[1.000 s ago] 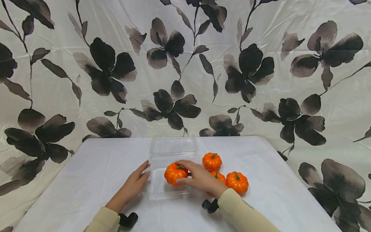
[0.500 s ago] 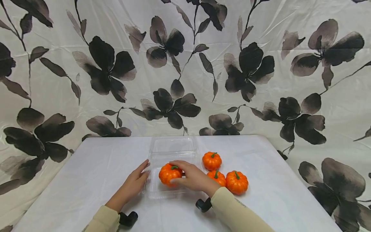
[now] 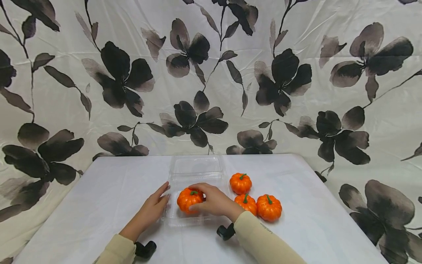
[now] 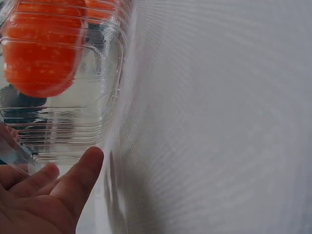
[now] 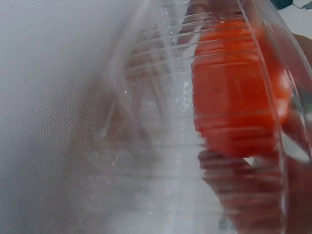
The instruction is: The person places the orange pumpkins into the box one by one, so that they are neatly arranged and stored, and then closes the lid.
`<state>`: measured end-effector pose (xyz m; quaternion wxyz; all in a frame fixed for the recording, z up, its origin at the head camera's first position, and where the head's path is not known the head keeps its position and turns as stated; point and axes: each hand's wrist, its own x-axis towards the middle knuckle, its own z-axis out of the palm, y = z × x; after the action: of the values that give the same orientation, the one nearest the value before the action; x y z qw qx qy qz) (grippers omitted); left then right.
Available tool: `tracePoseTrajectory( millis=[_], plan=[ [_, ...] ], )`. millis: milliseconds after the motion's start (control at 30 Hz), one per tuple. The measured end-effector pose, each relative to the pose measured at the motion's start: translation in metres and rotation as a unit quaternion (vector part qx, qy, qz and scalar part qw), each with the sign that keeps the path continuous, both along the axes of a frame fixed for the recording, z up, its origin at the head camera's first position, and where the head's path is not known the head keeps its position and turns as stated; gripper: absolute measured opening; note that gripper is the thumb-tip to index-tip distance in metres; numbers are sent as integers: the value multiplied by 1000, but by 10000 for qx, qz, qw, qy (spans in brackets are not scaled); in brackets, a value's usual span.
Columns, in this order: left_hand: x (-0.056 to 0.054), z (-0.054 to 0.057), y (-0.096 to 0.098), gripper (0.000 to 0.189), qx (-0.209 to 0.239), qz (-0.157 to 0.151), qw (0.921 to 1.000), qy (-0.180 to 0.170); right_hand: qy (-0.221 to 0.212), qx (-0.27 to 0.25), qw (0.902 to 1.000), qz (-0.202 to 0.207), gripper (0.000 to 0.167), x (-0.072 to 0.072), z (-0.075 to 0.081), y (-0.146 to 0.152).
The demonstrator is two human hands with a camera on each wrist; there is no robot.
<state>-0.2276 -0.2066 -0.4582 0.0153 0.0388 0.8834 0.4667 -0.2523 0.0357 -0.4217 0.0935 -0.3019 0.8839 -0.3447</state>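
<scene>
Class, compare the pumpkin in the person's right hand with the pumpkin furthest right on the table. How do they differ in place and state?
The held pumpkin sits in the clear container; the rightmost pumpkin rests on the white tablecloth outside it. The right hand grips the held pumpkin; no hand touches the rightmost pumpkin. The left hand rests against the container beside the held pumpkin, away from the rightmost one. Both are small, orange, ribbed, with green stems.

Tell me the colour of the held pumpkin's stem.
Green, on the orange pumpkin; clearest in the head view.
</scene>
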Motion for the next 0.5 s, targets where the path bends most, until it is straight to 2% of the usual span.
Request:
tracePoseTrajectory(
  millis=[267,500],
  plan=[
    [-1,1,0,58,-86,25,10000,17,-119,-1,9999,-59,59,-3,-3,-7],
    [1,3,1,58,-91,0,10000,2,-187,14,9998,47,58,-6,-7,-15]
  ],
)
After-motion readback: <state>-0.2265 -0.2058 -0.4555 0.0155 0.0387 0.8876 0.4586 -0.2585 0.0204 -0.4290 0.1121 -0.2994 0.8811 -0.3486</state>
